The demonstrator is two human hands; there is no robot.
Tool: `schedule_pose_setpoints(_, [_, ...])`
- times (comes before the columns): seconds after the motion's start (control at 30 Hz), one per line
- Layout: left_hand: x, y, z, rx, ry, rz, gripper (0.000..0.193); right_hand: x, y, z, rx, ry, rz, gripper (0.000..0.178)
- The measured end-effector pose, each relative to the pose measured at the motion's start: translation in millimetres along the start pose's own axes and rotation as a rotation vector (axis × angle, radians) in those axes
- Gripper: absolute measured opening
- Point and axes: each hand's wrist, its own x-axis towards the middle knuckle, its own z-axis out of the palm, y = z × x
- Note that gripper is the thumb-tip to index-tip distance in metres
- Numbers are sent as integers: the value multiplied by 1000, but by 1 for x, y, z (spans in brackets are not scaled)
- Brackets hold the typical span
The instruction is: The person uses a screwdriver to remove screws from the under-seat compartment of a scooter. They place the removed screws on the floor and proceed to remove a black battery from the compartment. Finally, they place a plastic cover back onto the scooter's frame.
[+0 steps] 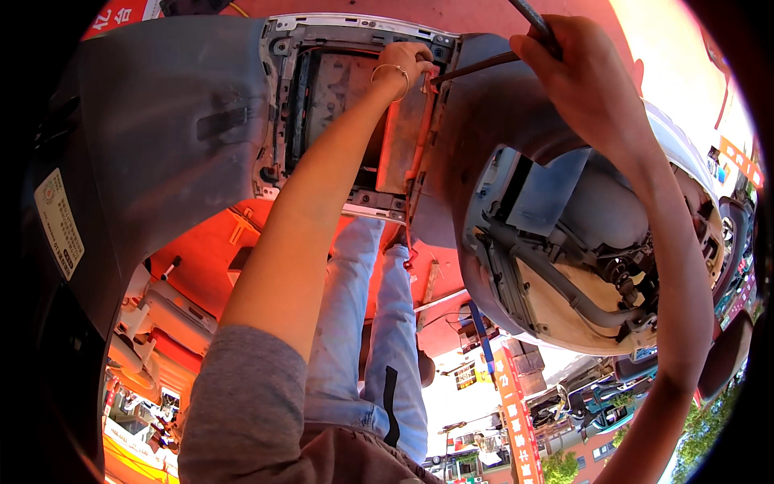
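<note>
Rod (482,68), dark and slim, slants from the person's right hand (582,77), at between 1 and 2 o'clock, to the right-hand edge of a metal frame (348,25) at 12 o'clock. The step in hand looks like prying or loosening along that edge, beside a red strip (426,121). The next move probably calls for steady force through the rod while its far end stays seated and the other fingers keep clear of it.

A second dark length rises from the right fist toward 11 o'clock; whether both belong to one bent tool is hidden by the hand. The right grip is closed round it, wrist high, forearm curving up from 4 o'clock past 3.

The left arm, in a grey sleeve (250,395), stretches nearly straight from 7 o'clock to 12. The left hand (405,63) bends over the frame's upper-right corner with fingers curled, just beside the rod's end; whether its grip pinches anything, I cannot tell. Grey bodywork (173,133) adjoins the frame toward 10 o'clock.
</note>
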Motion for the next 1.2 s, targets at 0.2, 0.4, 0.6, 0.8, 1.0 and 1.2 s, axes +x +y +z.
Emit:
schedule_pose_setpoints(0.2, [-1,-5,2,-37,28,-27,11,4,-38,-10,-10,45,181,21])
schedule_pose_setpoints(0.4, [3,-10,6,-33,9,-28,14,2,-36,-3,-118,111,-17,20])
schedule_pose_setpoints(0.6, [0,-6,4,-117,0,-18,14,6,-32,-2,-106,87,-41,19])
schedule_pose_setpoints(0.8, [1,-9,6,-52,37,-12,15,5,-38,-3,-146,61,38,19])
schedule_pose_setpoints(1.0, [5,-14,9,-47,27,-5,15,4,-37,-4,-139,47,20,20])
schedule_pose_setpoints(1.2, [6,-17,11,-27,35,-5,15,4,-41,-5,-161,37,-8,20])
